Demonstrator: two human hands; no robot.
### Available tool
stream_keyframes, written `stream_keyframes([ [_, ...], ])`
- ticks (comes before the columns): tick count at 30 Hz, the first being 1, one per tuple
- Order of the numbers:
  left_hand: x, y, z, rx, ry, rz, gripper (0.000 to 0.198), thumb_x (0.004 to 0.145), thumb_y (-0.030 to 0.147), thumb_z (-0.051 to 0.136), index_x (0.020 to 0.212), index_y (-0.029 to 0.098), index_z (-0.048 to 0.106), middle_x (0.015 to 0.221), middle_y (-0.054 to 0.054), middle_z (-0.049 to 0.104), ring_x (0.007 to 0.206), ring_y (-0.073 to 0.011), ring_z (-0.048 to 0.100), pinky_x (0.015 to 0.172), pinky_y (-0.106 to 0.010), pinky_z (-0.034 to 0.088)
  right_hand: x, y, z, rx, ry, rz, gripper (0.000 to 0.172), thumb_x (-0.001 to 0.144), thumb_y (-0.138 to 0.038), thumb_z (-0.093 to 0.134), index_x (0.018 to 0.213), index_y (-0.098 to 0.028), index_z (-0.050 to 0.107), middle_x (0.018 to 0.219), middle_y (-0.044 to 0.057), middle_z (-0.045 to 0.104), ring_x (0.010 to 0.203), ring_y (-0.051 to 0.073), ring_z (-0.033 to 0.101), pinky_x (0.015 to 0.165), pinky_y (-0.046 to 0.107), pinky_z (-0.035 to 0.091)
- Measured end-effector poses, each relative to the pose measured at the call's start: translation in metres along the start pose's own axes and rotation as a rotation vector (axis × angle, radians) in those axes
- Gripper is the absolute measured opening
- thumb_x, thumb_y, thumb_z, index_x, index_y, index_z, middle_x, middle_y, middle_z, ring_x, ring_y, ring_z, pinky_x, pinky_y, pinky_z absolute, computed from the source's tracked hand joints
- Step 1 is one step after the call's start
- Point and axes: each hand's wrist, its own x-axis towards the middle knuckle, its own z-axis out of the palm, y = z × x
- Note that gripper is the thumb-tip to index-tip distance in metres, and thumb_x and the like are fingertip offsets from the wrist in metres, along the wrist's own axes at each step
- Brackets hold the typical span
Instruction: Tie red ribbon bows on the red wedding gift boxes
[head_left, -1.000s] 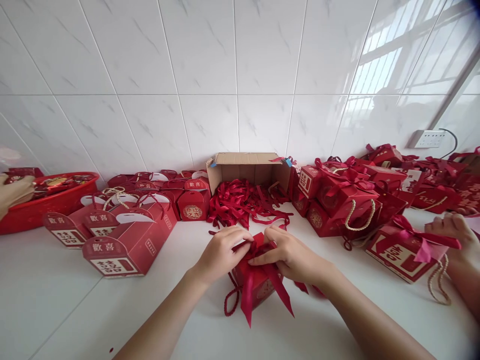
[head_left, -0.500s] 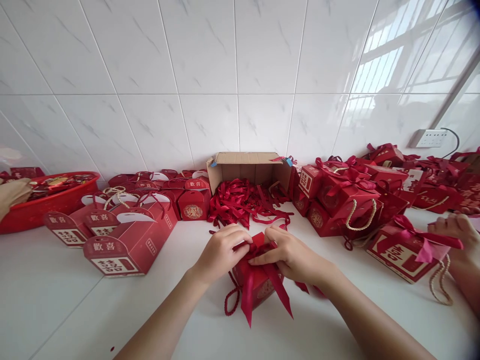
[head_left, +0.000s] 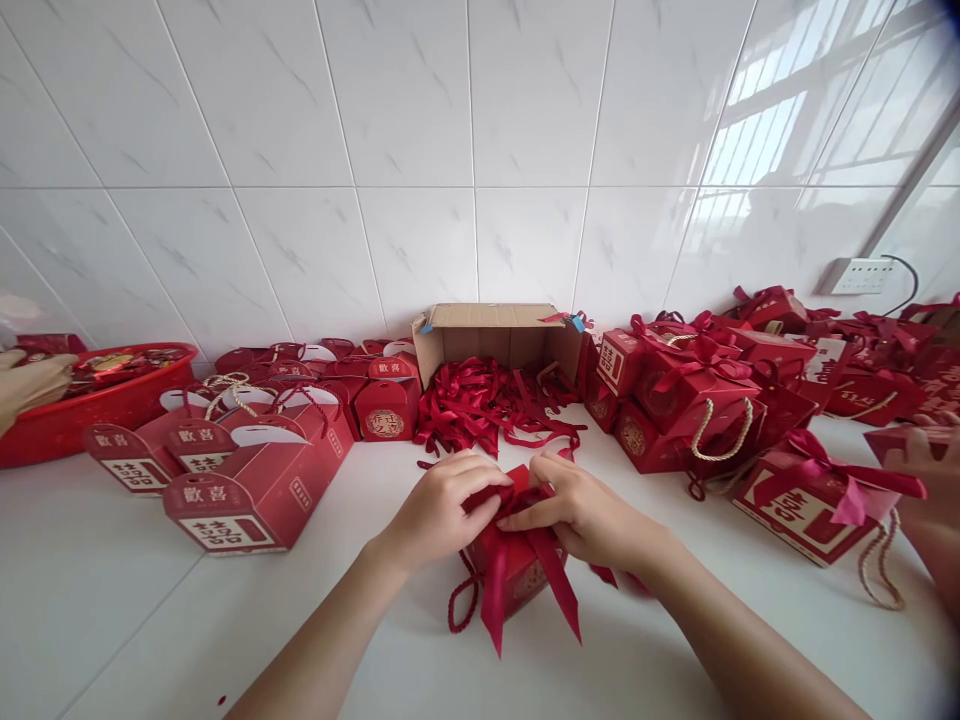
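A small red gift box [head_left: 517, 580] sits on the white table near the front centre, with a dark red rope loop hanging at its left. Across its top lies a crimson ribbon [head_left: 551, 575], its two tails draped down the near side. My left hand [head_left: 450, 505] pinches the ribbon at the top of the box from the left. From the right, my right hand [head_left: 581, 510] grips the ribbon too, its index finger stretched over the knot area. The fingers partly hide where the ribbon crosses.
An open cardboard box [head_left: 491, 318] spills red ribbons [head_left: 469, 400] at the back. Red boxes [head_left: 259, 490] stand left, beside a red basin [head_left: 112, 400] with another person's gloved hand. Beribboned boxes [head_left: 675, 390] fill the right, where another person's hand holds a box.
My left hand has shifted very slightly at the ribbon. The gloved hand at the left has moved right over the basin. At the right edge, the other person's hand has moved, and a red box shows there.
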Motion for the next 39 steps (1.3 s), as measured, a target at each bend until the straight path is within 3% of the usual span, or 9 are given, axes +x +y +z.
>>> stream_keyframes([
  [7,0.000,-0.001,0.004,0.133,0.098,0.000,0.018,0.082,0.008,0.052,0.082,0.020,0.064,0.080,-0.002,0.070,0.078,-0.0159,0.062,0.074,-0.031,0.050,-0.001,0.001,0.001,-0.013,-0.009,-0.003,0.044,0.087,-0.004,0.046,0.104,-0.034,0.072,0.070,0.001,0.035,0.068,0.014,0.032,0.058,0.025,0.030],
  [11,-0.001,-0.001,0.004,0.131,0.133,-0.100,0.019,0.080,0.008,0.050,0.084,0.020,0.064,0.083,-0.003,0.069,0.081,-0.0178,0.062,0.076,-0.032,0.050,-0.001,0.001,0.000,-0.001,-0.030,0.007,0.048,0.085,-0.002,0.044,0.108,-0.036,0.070,0.071,0.000,0.033,0.068,0.014,0.032,0.058,0.025,0.030],
  [16,0.001,0.002,0.003,0.005,-0.014,-0.237,0.035,0.079,0.005,0.043,0.101,0.023,0.064,0.103,-0.004,0.066,0.100,-0.0195,0.060,0.089,-0.033,0.049,-0.001,0.001,0.000,0.007,-0.035,0.014,0.048,0.085,-0.001,0.044,0.108,-0.035,0.070,0.071,0.000,0.033,0.068,0.014,0.032,0.059,0.025,0.032],
  [19,0.002,0.006,0.001,-0.079,-0.085,-0.282,0.036,0.075,0.003,0.040,0.092,0.023,0.064,0.104,-0.004,0.065,0.101,-0.0201,0.058,0.091,-0.034,0.048,-0.001,0.001,-0.001,0.017,-0.051,0.026,0.047,0.086,-0.003,0.044,0.108,-0.034,0.070,0.072,0.001,0.035,0.069,0.014,0.033,0.060,0.025,0.034],
  [23,0.003,0.008,-0.001,-0.116,-0.099,-0.322,0.023,0.072,0.005,0.041,0.076,0.022,0.056,0.102,-0.004,0.063,0.102,-0.0212,0.056,0.090,-0.036,0.048,-0.001,0.000,-0.001,0.016,-0.063,0.035,0.047,0.087,-0.003,0.045,0.108,-0.036,0.070,0.072,0.001,0.035,0.070,0.014,0.034,0.062,0.025,0.035],
  [28,0.001,0.008,0.002,-0.116,-0.109,-0.363,0.013,0.075,0.011,0.045,0.078,0.022,0.050,0.102,-0.004,0.061,0.103,-0.0221,0.054,0.089,-0.038,0.047,0.000,0.000,-0.001,0.014,-0.058,0.021,0.045,0.086,-0.003,0.047,0.109,-0.035,0.070,0.072,0.001,0.036,0.070,0.014,0.034,0.061,0.026,0.033],
  [34,0.001,0.007,0.001,-0.410,-0.139,-0.504,0.007,0.075,0.014,0.048,0.075,0.021,0.049,0.117,-0.006,0.056,0.115,-0.0241,0.051,0.097,-0.042,0.043,-0.001,0.000,-0.002,0.017,-0.049,0.022,0.047,0.084,-0.002,0.045,0.106,-0.034,0.071,0.073,0.001,0.036,0.070,0.014,0.034,0.061,0.025,0.034],
  [39,0.005,0.010,-0.005,-0.520,-0.195,-0.489,0.013,0.078,0.023,0.055,0.067,0.019,0.050,0.122,-0.008,0.056,0.119,-0.0276,0.049,0.090,-0.040,0.049,-0.001,0.001,0.000,0.022,-0.030,0.016,0.044,0.086,-0.005,0.045,0.104,-0.033,0.072,0.072,0.002,0.038,0.069,0.014,0.034,0.060,0.025,0.034],
])
